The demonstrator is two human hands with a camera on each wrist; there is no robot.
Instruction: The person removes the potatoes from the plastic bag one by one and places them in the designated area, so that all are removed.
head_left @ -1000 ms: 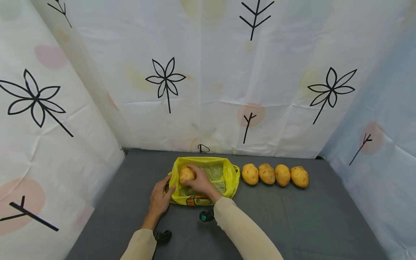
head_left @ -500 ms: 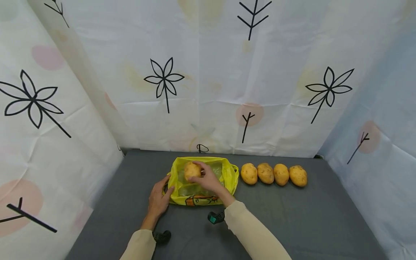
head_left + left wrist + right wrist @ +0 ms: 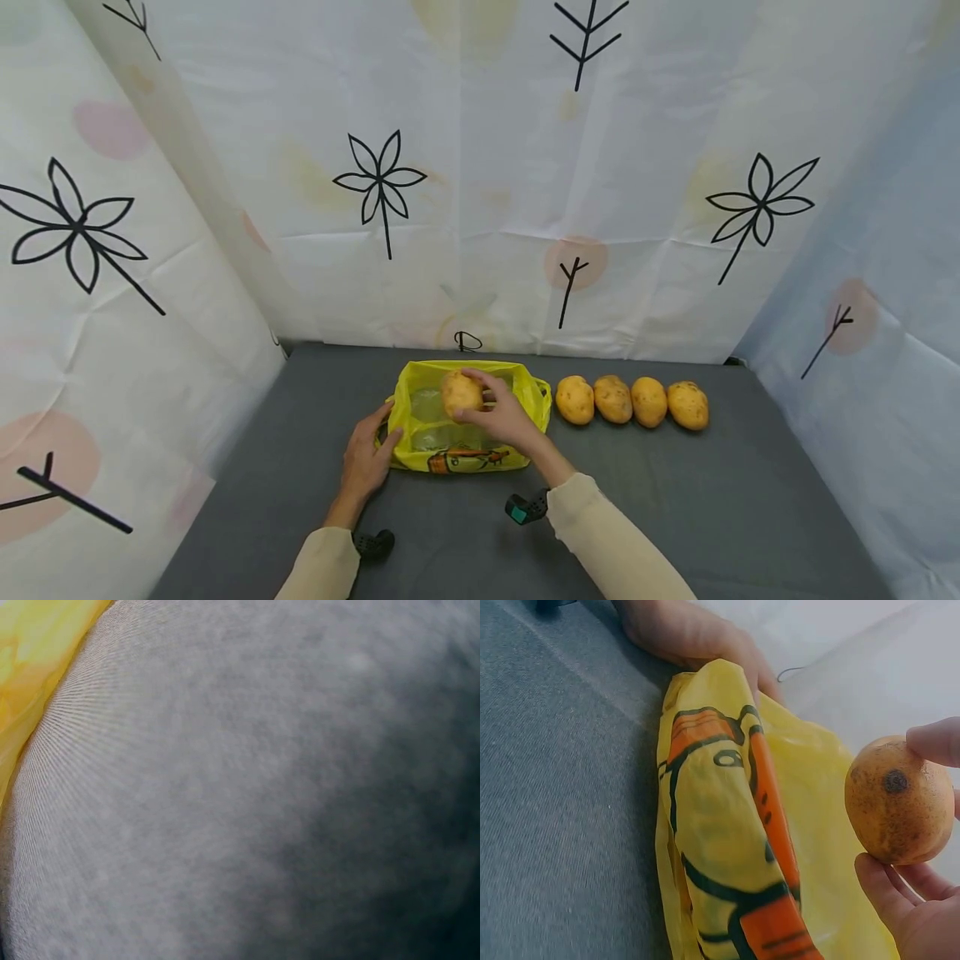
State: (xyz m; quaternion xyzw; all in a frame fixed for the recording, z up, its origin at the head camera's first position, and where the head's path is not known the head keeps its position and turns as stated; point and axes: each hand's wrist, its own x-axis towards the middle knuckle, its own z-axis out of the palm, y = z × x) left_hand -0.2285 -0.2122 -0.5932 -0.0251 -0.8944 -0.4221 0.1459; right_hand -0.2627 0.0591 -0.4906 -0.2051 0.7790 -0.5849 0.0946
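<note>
A yellow plastic bag (image 3: pixel 411 458) with an orange-and-black print lies with its mouth wide toward the head camera. At its left side my left hand (image 3: pixel 366 460) holds the edge, thumb toward the front corner; the fingertips are partly hidden. Over the bag's mouth, my right hand (image 3: pixel 512 419) grips a potato (image 3: pixel 459 395) between thumb and fingers. That potato (image 3: pixel 896 814) shows a dark spot in the right wrist view, raised beside the bag's printed side. The left wrist view catches only a strip of the bag (image 3: pixel 37 664) and blurred grey surface.
Several potatoes (image 3: pixel 613 400) stand in a row just right of the bag, close together. The table (image 3: pixel 675 517) has a dark grey covering. White printed cloth (image 3: pixel 480 167) encloses the back and both sides.
My right hand has lifted the potato from the left part of the bag's inside and carried it rightward. The left hand stays at the bag's left edge.
</note>
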